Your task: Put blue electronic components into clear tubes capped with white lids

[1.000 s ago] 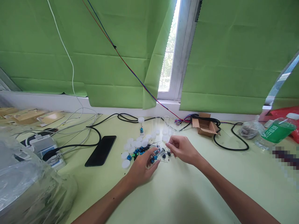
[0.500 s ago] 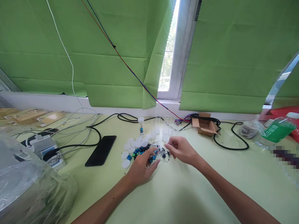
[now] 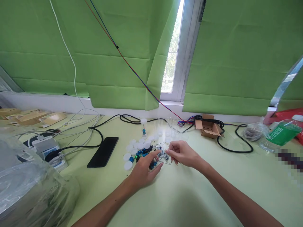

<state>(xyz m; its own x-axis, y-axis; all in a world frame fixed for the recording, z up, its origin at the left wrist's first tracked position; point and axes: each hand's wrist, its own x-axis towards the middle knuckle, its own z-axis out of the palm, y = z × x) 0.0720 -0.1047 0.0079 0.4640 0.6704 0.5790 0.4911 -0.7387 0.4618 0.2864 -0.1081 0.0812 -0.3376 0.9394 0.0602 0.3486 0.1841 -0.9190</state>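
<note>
My left hand [image 3: 145, 168] rests at the near edge of a pile of small parts [image 3: 142, 154], thumb and fingers apart around a few blue pieces and thin metal pins. At the pile's right side my right hand [image 3: 181, 154] is closed in a pinch. What its fingertips hold is too small to make out. Several round white caps [image 3: 128, 165] lie along the pile's left side. Behind it stand several clear tubes [image 3: 169, 129]. To their left is one capped tube [image 3: 144, 129] with a blue piece inside.
A black phone [image 3: 103, 152] lies to the left, near a power strip [image 3: 53, 154] with cables. Clear plastic wrapping [image 3: 35, 189] fills the near left. At the back right are an open cardboard box [image 3: 208, 128], a black cable [image 3: 246, 151] and a green-labelled bottle [image 3: 280, 134].
My right hand has dipped slightly down and left, its pinched fingertips now closer to the metal pieces by my left hand. My left hand has stayed nearly still.
</note>
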